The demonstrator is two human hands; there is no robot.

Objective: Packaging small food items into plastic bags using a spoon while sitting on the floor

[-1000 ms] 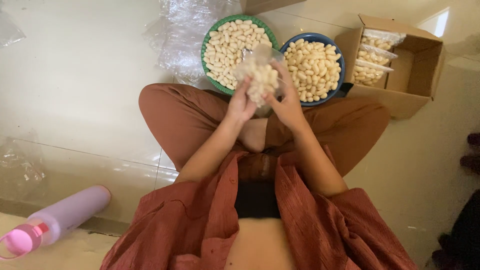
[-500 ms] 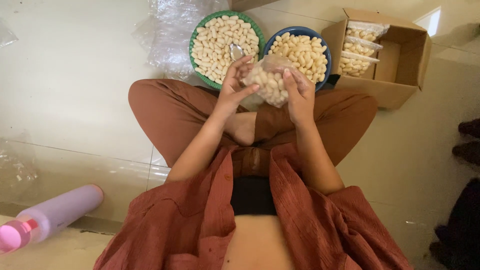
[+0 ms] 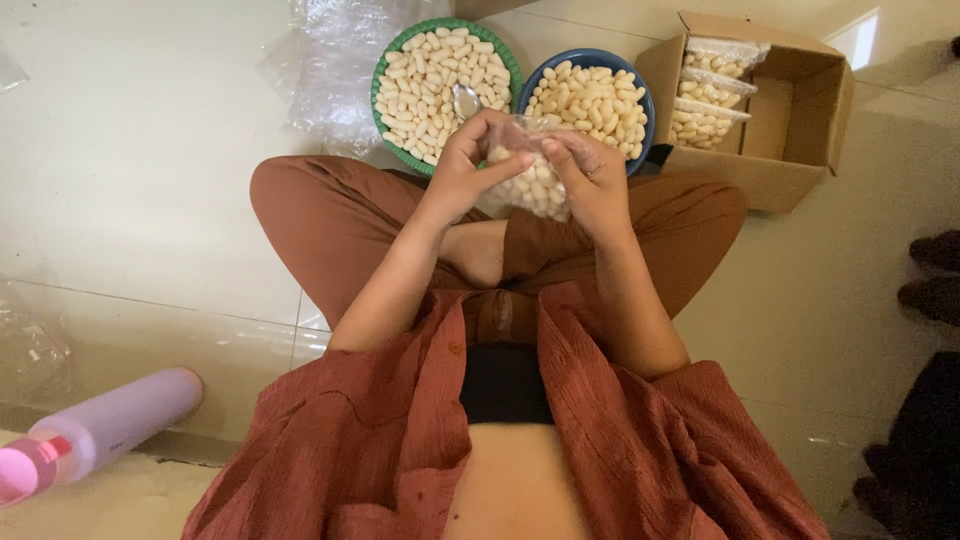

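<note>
Item: small clear bag [image 3: 532,180] of pale nuts, held above our crossed legs, hanging lengthwise downward from its mouth. Left hand [image 3: 462,172] and right hand [image 3: 590,180] both pinch the bag's top edge, fingers closed on the plastic, the bag between them and equally near each. Beyond the hands on the pale tiled floor: green bowl [image 3: 388,60] with a spoon [image 3: 466,98], blue bowl [image 3: 640,90], both full of nuts. Cardboard box [image 3: 790,110] of packed bags toward the floor's far right; lilac bottle [image 3: 100,430] at near left; loose plastic wrap [image 3: 320,60] behind the green bowl.
</note>
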